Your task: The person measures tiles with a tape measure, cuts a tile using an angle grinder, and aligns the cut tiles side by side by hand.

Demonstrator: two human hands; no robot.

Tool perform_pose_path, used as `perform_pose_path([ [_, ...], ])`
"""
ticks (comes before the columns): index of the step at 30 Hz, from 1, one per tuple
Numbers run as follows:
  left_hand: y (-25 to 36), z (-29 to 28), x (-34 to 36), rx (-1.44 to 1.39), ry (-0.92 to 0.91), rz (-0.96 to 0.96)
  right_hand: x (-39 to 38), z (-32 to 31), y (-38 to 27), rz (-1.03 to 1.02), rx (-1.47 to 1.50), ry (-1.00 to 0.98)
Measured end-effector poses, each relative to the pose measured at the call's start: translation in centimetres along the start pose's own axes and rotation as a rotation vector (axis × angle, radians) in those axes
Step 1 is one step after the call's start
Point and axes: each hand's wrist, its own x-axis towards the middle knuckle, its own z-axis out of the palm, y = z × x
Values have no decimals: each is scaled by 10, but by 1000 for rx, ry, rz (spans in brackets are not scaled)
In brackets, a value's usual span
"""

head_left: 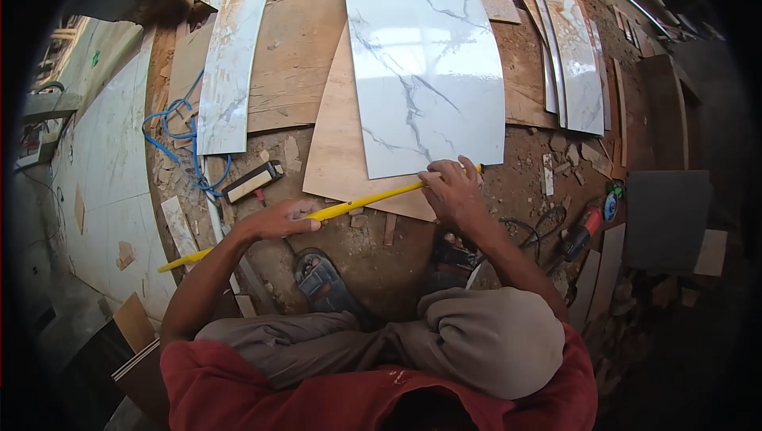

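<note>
A long, thin yellow strip (381,195) slants across in front of me, its markings too small to make out. My left hand (282,219) is closed around it, and its lower-left end reaches past my forearm. Near the other end, my right hand (454,191) grips the strip with bent fingers, close to the near edge of a large white tile (429,90). This glossy tile has grey veins and lies flat over a thin brown board (333,145). My right fingertips rest at the tile's near right corner.
Marbled tile pieces lie left (230,74) and right (575,58). A red angle grinder (586,228) with cable sits at right, beside a dark grey slab (668,221). Left are a blue cord (194,157) and a black-and-cream tool (252,182). Rubble covers the ground.
</note>
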Motion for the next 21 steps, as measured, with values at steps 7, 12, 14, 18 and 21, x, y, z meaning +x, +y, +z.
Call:
perform_pose_path([
  [7, 33, 3, 3, -501, -106, -49, 5, -37, 3, 202, 150, 716],
  [12, 47, 18, 11, -329, -226, -12, 4, -49, 17, 338, 159, 586],
  [14, 29, 17, 18, -380, -294, -46, 2, -54, 18, 264, -132, 379],
  [18, 24, 10, 34, -197, -353, -76, -24, -39, 45, 218, -122, 347],
  [21, 10, 1, 33, 163, -242, -47, -34, -26, 52, 163, 34, -14],
])
